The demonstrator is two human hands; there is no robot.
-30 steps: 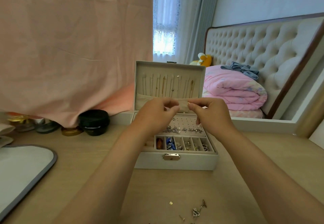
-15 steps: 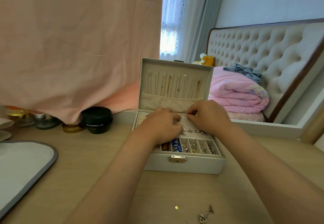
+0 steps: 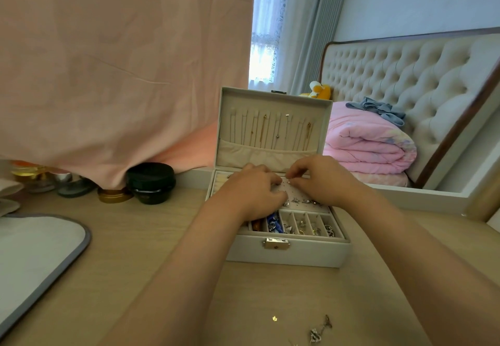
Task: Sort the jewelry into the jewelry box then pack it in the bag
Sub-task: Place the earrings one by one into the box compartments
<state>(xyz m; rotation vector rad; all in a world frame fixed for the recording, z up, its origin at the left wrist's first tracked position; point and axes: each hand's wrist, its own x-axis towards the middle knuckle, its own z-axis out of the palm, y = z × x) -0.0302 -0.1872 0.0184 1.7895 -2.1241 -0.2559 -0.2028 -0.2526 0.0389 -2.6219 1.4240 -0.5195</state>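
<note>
Jewelry box [image 3: 297,255] sat open on worktop [image 3: 135,251]. Right grip [image 3: 322,180] pinched tiny stud [image 3: 289,182] over earring panel [image 3: 296,192], likely seating it. Left grip [image 3: 254,194] curled on panel, probably steadying; holding anything, can't tell. Loose pieces [image 3: 320,330] unsorted near edge.

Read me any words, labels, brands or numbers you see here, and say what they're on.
None can be read.
Jewelry box and its clasp: no lettering shows.
Black jar: a pale mark low on its side, too blurred to read.
Gold tin: nothing legible.
</note>
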